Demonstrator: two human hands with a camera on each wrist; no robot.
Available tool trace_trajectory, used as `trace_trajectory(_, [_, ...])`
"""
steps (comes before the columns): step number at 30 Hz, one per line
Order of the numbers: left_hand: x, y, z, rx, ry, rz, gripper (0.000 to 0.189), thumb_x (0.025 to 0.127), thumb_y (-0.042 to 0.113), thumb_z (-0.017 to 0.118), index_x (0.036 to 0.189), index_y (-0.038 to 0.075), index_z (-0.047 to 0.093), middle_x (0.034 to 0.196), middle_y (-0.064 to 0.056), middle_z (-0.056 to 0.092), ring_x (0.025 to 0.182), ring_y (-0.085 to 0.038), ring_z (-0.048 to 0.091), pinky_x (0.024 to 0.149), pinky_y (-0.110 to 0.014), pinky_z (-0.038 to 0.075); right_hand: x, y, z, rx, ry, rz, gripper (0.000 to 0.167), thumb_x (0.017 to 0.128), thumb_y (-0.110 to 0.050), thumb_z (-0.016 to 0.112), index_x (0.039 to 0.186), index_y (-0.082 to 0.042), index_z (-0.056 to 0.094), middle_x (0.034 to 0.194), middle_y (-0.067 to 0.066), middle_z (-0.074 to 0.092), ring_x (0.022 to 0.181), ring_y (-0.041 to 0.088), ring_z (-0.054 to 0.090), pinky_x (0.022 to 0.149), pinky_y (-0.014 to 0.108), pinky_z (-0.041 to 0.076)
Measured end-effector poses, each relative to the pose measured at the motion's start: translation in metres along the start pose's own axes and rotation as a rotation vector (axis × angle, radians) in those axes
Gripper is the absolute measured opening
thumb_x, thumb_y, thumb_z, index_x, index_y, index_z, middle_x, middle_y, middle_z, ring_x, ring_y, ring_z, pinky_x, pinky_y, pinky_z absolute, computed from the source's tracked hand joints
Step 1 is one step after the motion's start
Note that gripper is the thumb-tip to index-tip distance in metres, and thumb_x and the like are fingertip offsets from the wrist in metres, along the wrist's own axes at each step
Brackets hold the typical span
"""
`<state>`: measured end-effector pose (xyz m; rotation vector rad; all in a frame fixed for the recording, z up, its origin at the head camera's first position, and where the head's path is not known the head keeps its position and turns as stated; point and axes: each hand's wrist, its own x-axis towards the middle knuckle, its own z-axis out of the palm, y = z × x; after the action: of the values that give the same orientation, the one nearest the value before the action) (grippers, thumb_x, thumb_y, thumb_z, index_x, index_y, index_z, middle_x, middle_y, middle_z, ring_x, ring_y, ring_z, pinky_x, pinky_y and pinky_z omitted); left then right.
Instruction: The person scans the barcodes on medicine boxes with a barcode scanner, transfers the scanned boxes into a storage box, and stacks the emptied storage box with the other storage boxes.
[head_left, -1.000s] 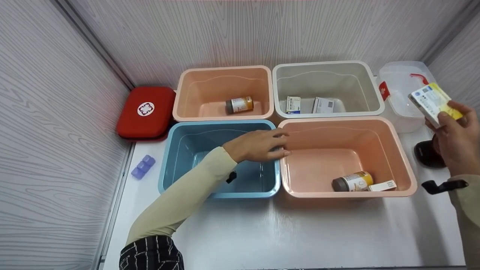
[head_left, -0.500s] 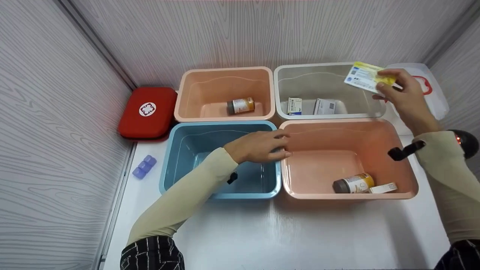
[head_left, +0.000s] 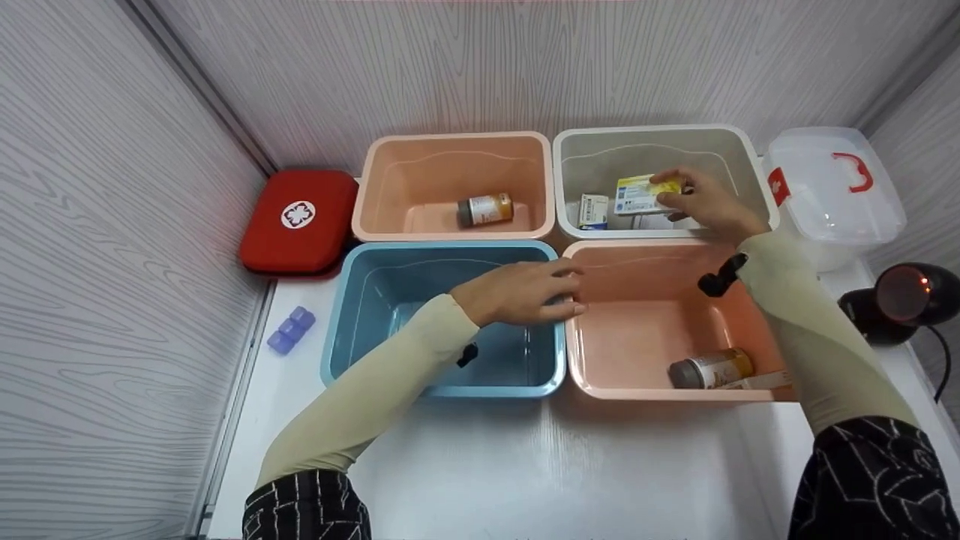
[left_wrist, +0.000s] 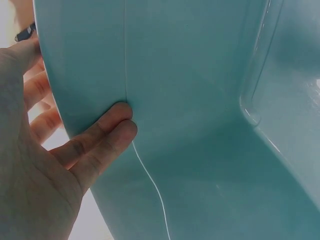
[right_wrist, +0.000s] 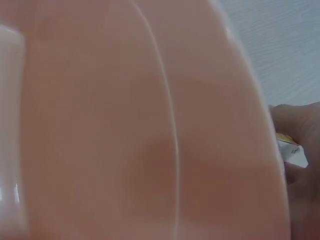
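1. Head view: right hand (head_left: 711, 202) pinched one yellow-and-white box (head_left: 636, 195) over the grey tub (head_left: 649, 130), partly hiding one of two boxes (head_left: 593, 210) inside!
2. Left hand (head_left: 519, 293) clasped the blue tub's rim (head_left: 560, 358).
3. Two pink tubs (head_left: 637, 394) held one bottle (head_left: 712, 370) apiece; a sleeve (head_left: 825, 337) hid part of the nearer.

Four bins (head_left: 637, 322) stand two by two on a table (head_left: 525, 472): a bottle (head_left: 487, 210) in the back left, boxes (head_left: 592, 211) in the back right, another bottle (head_left: 711, 370) beside a carton (head_left: 759, 382) front right. Left, a case (head_left: 300, 217) sits behind a pill organizer (head_left: 291, 330); right, a lidded tub (head_left: 829, 191) behind a device (head_left: 904, 296).
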<state>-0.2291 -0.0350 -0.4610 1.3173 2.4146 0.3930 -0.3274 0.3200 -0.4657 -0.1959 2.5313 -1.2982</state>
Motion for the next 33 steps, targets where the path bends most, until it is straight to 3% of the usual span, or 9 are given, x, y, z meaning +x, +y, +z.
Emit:
trace_trajectory(4, [0.001,0.001,0.000,-0.005,-0.005,-0.001,0.052,0.114,0.056,0.043,0.151,0.025,0.062,0.175,-0.004,0.038,0.148,-0.026,0.053,0.126,-0.046,0.045,0.008,-0.001,0.005,-0.077,-0.032,0.010,0.046,0.115,-0.021,0.056,0.158,-0.007,0.050,0.152,0.025,0.049,0.116,0.031,0.069,0.092,0.024,0.062])
trace_trajectory(7, [0.001,0.001,0.000,-0.001,-0.008,-0.003,0.052,0.114,0.057,0.042,0.151,0.026,0.062,0.175,-0.004,0.037,0.149,-0.026,0.053,0.127,-0.046,0.044,0.012,-0.001,0.008,-0.135,-0.019,0.004,0.045,0.115,-0.018,0.055,0.157,-0.004,0.048,0.158,0.030,0.044,0.132,0.044,0.061,0.110,0.047,0.057])
trace_trajectory(10, [0.002,0.001,0.001,0.008,-0.010,0.004,0.052,0.114,0.057,0.042,0.151,0.026,0.061,0.174,-0.004,0.038,0.148,-0.026,0.053,0.127,-0.045,0.045,0.013,0.000,0.010,-0.174,0.075,-0.039,0.047,0.112,-0.013,0.054,0.156,0.001,0.046,0.162,0.034,0.041,0.141,0.053,0.051,0.118,0.067,0.044])
trace_trajectory(14, [0.002,0.000,0.002,0.015,-0.010,0.009,0.051,0.115,0.055,0.043,0.152,0.025,0.060,0.172,-0.005,0.041,0.144,-0.025,0.055,0.126,-0.044,0.046,0.006,-0.001,0.013,-0.128,0.216,-0.133,0.047,0.111,-0.015,0.056,0.154,0.001,0.051,0.158,0.029,0.049,0.144,0.049,0.051,0.121,0.064,0.042])
trace_trajectory(18, [0.001,0.000,0.001,0.019,-0.012,0.005,0.053,0.115,0.055,0.043,0.154,0.024,0.058,0.173,-0.005,0.040,0.145,-0.026,0.055,0.126,-0.044,0.045,-0.016,-0.012,0.013,-0.069,0.201,-0.154,0.047,0.111,-0.029,0.061,0.152,-0.008,0.056,0.153,0.018,0.059,0.135,0.030,0.058,0.115,0.044,0.050])
trace_trajectory(22, [0.001,0.001,-0.001,0.011,-0.013,0.006,0.052,0.115,0.055,0.042,0.153,0.024,0.060,0.173,-0.006,0.040,0.145,-0.026,0.055,0.126,-0.043,0.045,-0.047,-0.026,0.011,-0.076,0.076,-0.176,0.043,0.109,-0.033,0.066,0.146,-0.012,0.063,0.144,0.014,0.066,0.116,0.014,0.063,0.096,0.020,0.051])
trace_trajectory(25, [0.000,0.001,-0.003,-0.001,-0.009,0.007,0.051,0.115,0.054,0.043,0.152,0.024,0.061,0.173,-0.006,0.040,0.145,-0.026,0.055,0.126,-0.043,0.046,-0.067,-0.033,0.012,-0.122,-0.091,-0.219,0.036,0.108,-0.027,0.070,0.140,-0.010,0.068,0.136,0.012,0.071,0.111,0.012,0.067,0.092,0.016,0.053])
trace_trajectory(28, [-0.001,0.001,-0.003,-0.004,-0.005,0.001,0.051,0.115,0.054,0.044,0.154,0.025,0.059,0.173,-0.005,0.040,0.145,-0.026,0.055,0.125,-0.044,0.046,-0.079,-0.035,0.014,-0.230,-0.297,-0.220,0.035,0.107,-0.024,0.072,0.139,-0.010,0.069,0.134,0.008,0.073,0.115,0.017,0.071,0.100,0.026,0.056])
trace_trajectory(33, [0.001,0.001,0.000,-0.013,-0.005,0.006,0.051,0.114,0.054,0.044,0.152,0.024,0.061,0.173,-0.005,0.039,0.144,-0.026,0.055,0.125,-0.045,0.047,-0.089,-0.020,0.018,-0.394,-0.588,-0.071,0.043,0.101,-0.027,0.078,0.139,-0.011,0.067,0.136,0.010,0.072,0.123,0.029,0.069,0.107,0.052,0.059])
